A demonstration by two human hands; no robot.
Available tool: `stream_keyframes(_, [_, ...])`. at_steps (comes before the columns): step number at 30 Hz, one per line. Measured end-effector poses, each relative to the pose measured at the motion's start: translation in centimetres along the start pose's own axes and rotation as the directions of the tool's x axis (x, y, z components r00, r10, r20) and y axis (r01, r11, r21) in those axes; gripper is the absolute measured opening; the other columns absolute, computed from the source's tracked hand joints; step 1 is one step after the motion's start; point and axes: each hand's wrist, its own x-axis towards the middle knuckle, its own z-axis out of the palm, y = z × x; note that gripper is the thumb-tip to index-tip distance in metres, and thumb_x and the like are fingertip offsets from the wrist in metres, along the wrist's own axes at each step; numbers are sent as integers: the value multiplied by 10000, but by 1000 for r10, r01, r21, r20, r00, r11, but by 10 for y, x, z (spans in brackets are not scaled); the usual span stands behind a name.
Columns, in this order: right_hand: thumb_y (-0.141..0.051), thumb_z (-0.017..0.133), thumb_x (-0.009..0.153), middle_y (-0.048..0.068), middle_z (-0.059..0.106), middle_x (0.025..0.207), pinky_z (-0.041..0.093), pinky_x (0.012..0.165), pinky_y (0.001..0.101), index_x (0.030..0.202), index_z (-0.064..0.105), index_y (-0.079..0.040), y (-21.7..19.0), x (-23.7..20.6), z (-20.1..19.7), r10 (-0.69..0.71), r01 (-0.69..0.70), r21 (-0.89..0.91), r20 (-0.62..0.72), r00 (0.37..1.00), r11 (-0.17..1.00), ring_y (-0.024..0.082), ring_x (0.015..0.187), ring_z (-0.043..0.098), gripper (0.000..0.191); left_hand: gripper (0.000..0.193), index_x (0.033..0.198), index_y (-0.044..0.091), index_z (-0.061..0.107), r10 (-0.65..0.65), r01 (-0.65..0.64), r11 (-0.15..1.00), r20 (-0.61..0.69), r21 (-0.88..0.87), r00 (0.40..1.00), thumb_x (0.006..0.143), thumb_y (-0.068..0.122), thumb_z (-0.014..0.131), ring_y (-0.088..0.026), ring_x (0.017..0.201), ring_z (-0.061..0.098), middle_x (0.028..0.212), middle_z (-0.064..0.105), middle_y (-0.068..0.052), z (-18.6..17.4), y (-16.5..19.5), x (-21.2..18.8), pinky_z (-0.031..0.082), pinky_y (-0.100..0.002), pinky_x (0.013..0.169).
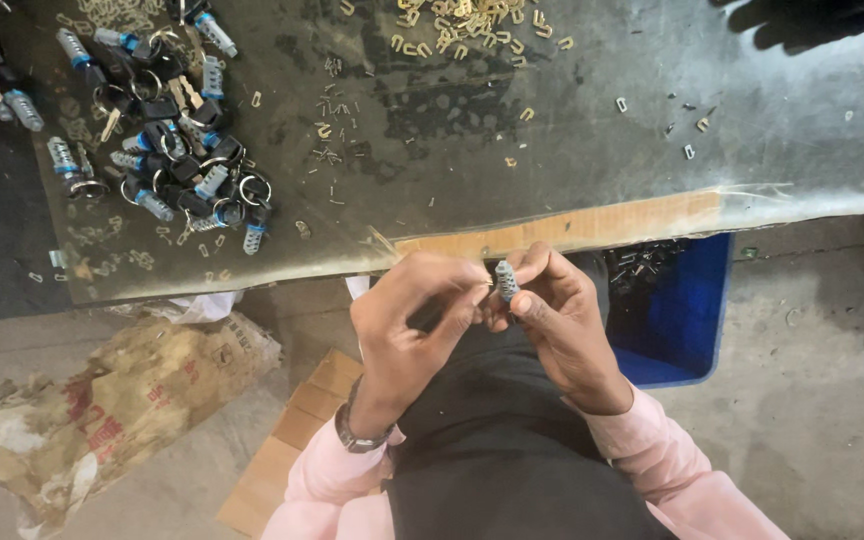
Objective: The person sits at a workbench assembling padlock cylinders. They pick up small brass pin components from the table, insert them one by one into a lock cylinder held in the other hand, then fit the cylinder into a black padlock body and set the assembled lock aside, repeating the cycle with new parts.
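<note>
- Upper left of frame: I see a heap of lock cylinders with keys [177,150] on the dark worktable [592,170]; metal barrels, blue collars, black key heads on rings. Same kind of part as the one in hand, I judge.
- Lower left: a crumpled paper sack [112,400] on the floor, away from the hands.
- Centre, below the table edge: left hand [407,335], fingers curled, thumb and forefinger tips pressed together at the side of the small lock cylinder [505,280]; whether they pinch a tiny piece I cannot tell.
- Cylinder: upright, ribbed grey metal. Judgement: stiff, light, dense for its size, not fragile; ribs give grip, possibly oily. Best held round the barrel, leaving the end free.
- Right hand [562,320]: thumb and fingers pinching the cylinder's barrel.
- Upper centre: scattered small brass pieces [462,20]; tiny, easily dropped.
- Right: blue bin [687,320] under the table.
</note>
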Motion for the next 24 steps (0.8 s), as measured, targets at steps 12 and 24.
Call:
stream_keyframes(12, [-29, 748, 954, 82, 600, 999, 558, 772, 322, 1060, 600, -29, 2, -3, -4, -96, 94, -133, -9, 995, 987, 172, 879, 656, 182, 243, 1085, 46, 698, 273, -272, 910, 43, 314, 961, 883, -45, 797, -234, 949, 752, 1036, 726, -79, 3, 2, 5, 604, -307, 821])
stream_keyframes(24, [19, 835, 808, 99, 748, 1019, 581, 836, 302, 997, 715, -1, -64, -12, -17, -113, 297, -766, 285, 952, 570, 171, 953, 733, 225, 185, 1131, -16, 676, -18, 161, 854, 283, -494, 959, 968, 27, 754, -208, 1135, 646, 1133, 650, -134, 16, -27, 0, 518, -338, 1049])
